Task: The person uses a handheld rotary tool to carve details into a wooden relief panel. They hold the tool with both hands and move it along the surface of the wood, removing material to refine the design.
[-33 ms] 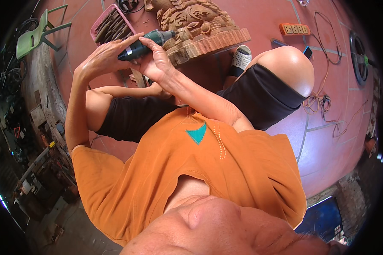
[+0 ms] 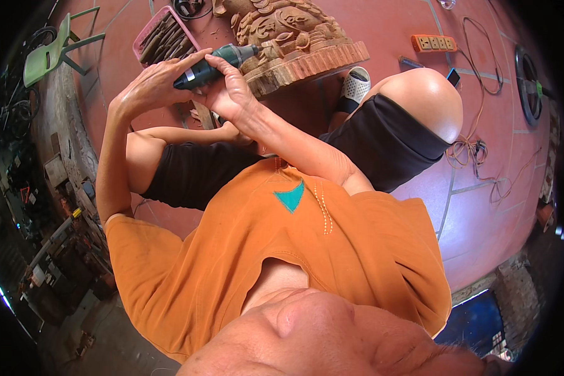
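A dark green electric die grinder [image 2: 207, 69] with a grey front end lies slantwise between my two hands, its nose toward the carving. My left hand [image 2: 153, 86] is wrapped over its rear part, fingers stretched along the body. From below, my right hand [image 2: 230, 94] grips the middle, thumb on top; its other fingers are partly hidden. Just past the nose stands a carved wooden figure [image 2: 288, 28] with relief work on a thick, rough-edged base [image 2: 310, 66]. I cannot tell whether the tool's tip touches the wood.
A pink basket [image 2: 140, 37] of chisel-like tools stands at the far left, near a green plastic chair [image 2: 47, 53]. To the right lie an orange power strip [image 2: 433, 43], looped cords [image 2: 482, 88] and a dark wheel-like ring [image 2: 527, 88]. My bent legs frame the carving's near side.
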A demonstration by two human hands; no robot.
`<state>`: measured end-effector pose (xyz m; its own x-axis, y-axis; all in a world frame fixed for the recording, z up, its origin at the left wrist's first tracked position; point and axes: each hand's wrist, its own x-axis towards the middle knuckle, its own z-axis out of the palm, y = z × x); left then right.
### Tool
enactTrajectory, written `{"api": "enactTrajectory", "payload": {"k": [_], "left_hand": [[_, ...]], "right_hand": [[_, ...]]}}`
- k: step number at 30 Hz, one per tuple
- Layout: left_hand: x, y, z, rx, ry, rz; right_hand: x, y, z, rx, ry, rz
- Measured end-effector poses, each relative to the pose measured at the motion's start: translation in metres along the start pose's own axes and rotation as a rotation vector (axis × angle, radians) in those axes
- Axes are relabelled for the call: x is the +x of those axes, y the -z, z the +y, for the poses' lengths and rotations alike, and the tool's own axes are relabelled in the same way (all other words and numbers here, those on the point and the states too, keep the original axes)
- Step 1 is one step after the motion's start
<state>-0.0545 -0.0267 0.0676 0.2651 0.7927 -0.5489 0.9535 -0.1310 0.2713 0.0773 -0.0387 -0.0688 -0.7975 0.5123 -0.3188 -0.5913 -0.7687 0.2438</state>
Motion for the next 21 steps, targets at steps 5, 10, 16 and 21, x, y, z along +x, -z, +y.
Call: {"api": "enactTrajectory", "payload": {"k": [5,10,16,21], "left_hand": [[0.0,-0.004,-0.005,0.002,-0.01,0.0],[0.002,-0.007,-0.011,0.014,-0.046,0.014],[0.003,-0.009,-0.01,0.011,-0.06,0.015],[0.003,-0.01,-0.011,0.024,-0.072,-0.013]], "right_hand": [[-0.002,0.0,0.002,-0.017,0.011,0.004],[0.0,0.001,0.003,-0.03,0.022,-0.004],[-0.002,0.003,0.004,-0.033,0.031,0.024],[-0.01,-0.001,0.007,-0.014,0.036,0.055]]}}
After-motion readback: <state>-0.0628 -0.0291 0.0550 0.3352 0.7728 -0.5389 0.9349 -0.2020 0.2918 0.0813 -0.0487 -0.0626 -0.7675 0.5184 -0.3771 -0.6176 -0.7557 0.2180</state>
